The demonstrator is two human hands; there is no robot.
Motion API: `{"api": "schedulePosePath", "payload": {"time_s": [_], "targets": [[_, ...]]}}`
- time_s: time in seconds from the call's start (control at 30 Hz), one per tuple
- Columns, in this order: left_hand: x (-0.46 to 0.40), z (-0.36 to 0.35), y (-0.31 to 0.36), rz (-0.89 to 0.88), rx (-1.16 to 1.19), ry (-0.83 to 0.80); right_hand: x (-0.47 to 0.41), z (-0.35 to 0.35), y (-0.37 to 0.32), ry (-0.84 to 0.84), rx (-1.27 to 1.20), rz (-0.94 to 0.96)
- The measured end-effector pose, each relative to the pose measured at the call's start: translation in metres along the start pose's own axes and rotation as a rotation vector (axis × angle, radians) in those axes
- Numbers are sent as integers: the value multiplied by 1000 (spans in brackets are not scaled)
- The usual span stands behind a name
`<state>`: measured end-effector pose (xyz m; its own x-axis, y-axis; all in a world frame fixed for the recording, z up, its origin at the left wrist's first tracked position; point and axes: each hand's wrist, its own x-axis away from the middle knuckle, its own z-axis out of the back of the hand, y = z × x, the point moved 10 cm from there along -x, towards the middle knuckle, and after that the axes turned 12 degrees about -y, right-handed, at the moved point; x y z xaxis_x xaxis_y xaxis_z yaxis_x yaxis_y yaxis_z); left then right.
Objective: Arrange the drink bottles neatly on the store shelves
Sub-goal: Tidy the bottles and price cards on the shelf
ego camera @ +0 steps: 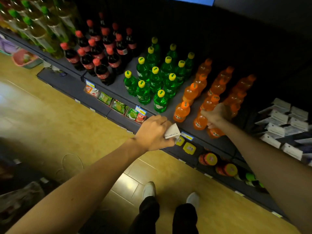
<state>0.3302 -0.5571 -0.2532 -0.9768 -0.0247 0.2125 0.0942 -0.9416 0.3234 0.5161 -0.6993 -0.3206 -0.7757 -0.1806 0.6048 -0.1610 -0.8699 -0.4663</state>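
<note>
Orange bottles [205, 85] fill the right part of the dark grey shelf [118, 85] we are facing, standing in rows that run from the front edge back into shadow. Our right hand [217, 114] reaches in among the front ones; its fingers curl round the upper part of one orange bottle [215, 132] at the shelf's front edge, and the thumb points toward the next bottle [200, 123] just beside it. A further orange one [181, 112] stands near the edge to the left, apart from the hand.

Our left hand [152, 133] hovers over the shelf lip, knuckles up, fingers folded round a white paper slip [172, 132] with a printed code on it. Blue and yellow price tags [186, 136] sit along the lip just beside that slip.

Left of the orange group, green bottles [155, 76] with yellow caps stand in a loose cluster, and further left are dark cola bottles [99, 53] with red caps. At the far left we see pale yellow bottles [38, 26] with green caps.

On the shelf below lie snack packets [118, 105] and jars [210, 159] with yellow lids. Our white shoes [149, 190] stand on the tan floor [59, 115].
</note>
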Motion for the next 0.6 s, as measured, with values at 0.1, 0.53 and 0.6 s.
{"api": "schedulePosePath", "payload": {"time_s": [0.1, 0.53, 0.6], "targets": [[0, 2, -1, -3, 22, 19, -6, -8, 1, -21, 7, 4], [0, 2, 2, -24, 8, 29, 0, -4, -1, -13, 82, 43], [-1, 3, 5, -37, -7, 21, 7, 7, -3, 43, 102, 94]]}}
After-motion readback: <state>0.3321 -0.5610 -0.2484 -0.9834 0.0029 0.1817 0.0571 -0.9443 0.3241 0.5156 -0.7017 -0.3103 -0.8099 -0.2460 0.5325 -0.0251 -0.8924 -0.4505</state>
